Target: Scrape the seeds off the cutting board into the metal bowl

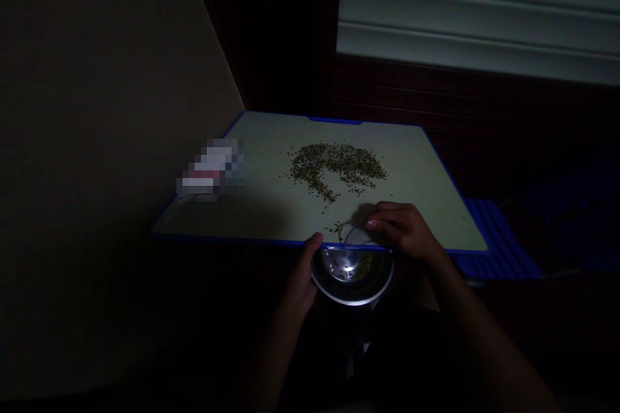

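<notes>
My left hand (309, 274) grips the left side of a shiny metal bowl (356, 302), its thumb up at the board's near edge and its other fingers mostly hidden. The bowl sits just under that edge, with some small greenish grains inside. My right hand (404, 229) is closed on a clear, round, lid-like piece (357, 235) lying against the pale board (261, 135) at its near edge. A few grains lie beside this clear piece. Farther back, a curved heap of small brownish-green grains (334, 161) is spread over the board.
The board has a blue rim. A blurred-out white and red item (208, 168) rests on its left side. A wall (121, 77) borders the left, and pale horizontal panels (475, 6) stand behind. Blue ribbed material (498, 239) lies at right. The surroundings are very dark.
</notes>
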A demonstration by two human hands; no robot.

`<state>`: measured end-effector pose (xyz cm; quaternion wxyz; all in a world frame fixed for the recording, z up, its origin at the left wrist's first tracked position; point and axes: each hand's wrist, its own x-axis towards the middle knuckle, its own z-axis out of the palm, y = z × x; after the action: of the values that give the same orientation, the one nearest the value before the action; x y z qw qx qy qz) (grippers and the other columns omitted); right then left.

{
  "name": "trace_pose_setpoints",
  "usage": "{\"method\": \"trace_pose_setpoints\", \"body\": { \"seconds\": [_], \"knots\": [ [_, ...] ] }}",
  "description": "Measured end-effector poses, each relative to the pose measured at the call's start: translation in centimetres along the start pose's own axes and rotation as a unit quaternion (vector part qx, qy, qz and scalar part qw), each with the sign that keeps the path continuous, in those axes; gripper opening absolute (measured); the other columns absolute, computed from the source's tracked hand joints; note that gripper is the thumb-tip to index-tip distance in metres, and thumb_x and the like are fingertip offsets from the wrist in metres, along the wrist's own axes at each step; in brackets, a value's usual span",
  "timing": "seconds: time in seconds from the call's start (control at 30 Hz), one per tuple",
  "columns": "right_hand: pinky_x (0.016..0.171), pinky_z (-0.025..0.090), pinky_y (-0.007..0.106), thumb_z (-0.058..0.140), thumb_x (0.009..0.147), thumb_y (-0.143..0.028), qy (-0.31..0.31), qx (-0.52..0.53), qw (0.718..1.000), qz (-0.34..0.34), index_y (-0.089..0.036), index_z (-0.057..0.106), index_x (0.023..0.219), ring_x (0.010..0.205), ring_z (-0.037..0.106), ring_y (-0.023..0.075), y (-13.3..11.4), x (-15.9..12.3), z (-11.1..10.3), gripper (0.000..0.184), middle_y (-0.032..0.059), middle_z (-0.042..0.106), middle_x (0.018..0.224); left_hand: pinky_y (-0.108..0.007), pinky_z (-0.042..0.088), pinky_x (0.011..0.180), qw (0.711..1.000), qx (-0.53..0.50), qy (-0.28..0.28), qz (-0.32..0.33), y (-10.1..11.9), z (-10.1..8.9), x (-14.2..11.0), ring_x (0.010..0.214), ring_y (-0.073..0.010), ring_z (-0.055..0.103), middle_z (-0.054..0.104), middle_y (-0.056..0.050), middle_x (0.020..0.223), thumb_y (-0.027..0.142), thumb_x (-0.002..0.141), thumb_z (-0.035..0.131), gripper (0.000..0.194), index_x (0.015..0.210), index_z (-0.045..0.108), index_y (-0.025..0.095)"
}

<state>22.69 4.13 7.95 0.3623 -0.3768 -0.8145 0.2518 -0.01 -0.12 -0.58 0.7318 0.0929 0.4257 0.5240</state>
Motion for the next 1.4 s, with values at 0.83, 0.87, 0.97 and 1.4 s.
{"method": "trace_pose_setpoints", "body": {
  "seconds": [0.83,0.87,0.97,1.4],
  "knots": [
    [0.070,0.048,0.032,0.057,0.105,-0.043,-0.003,-0.030,1.000,-0.004,-0.022,0.079,0.090,0.076,0.063,0.0188,-0.07,0.18,0.07,0.034,0.0036,0.068,0.079,-0.046,0.051,0.113,1.000,-0.003,0.006,0.008,0.13,0.41,-0.18,0.127,-0.0344,0.069,0.077,-0.016,0.128,0.043,0.084,0.082,0.049,0.122,0.073,0.012],
    [0.069,0.047,0.032,0.057,0.105,-0.043,-0.005,-0.027,1.000,-0.007,-0.022,0.078,0.090,0.075,0.063,0.0186,-0.11,0.19,0.06,0.034,0.0035,0.068,0.078,-0.046,0.051,0.112,1.000,-0.003,0.008,0.003,0.17,0.46,-0.21,0.126,-0.0344,0.069,0.077,-0.016,0.127,0.043,0.084,0.082,0.049,0.121,0.074,0.012],
    [0.067,0.047,0.030,0.057,0.105,-0.041,-0.007,-0.019,1.000,-0.008,-0.021,0.078,0.090,0.072,0.063,0.0174,-0.11,0.18,0.04,0.033,0.0033,0.068,0.079,-0.045,0.052,0.112,1.000,-0.002,0.013,-0.013,0.32,0.62,-0.36,0.125,-0.0339,0.070,0.078,-0.016,0.126,0.044,0.085,0.081,0.049,0.121,0.074,0.011],
    [0.072,0.049,0.031,0.059,0.105,-0.039,0.012,-0.045,0.999,-0.004,-0.023,0.080,0.098,0.078,0.065,0.0178,0.04,0.13,0.24,0.027,0.0032,0.070,0.083,-0.043,0.047,0.117,1.000,-0.007,-0.018,0.016,0.11,0.40,-0.42,0.129,-0.0334,0.067,0.077,-0.014,0.129,0.043,0.086,0.081,0.046,0.120,0.076,0.013]
  ]
}}
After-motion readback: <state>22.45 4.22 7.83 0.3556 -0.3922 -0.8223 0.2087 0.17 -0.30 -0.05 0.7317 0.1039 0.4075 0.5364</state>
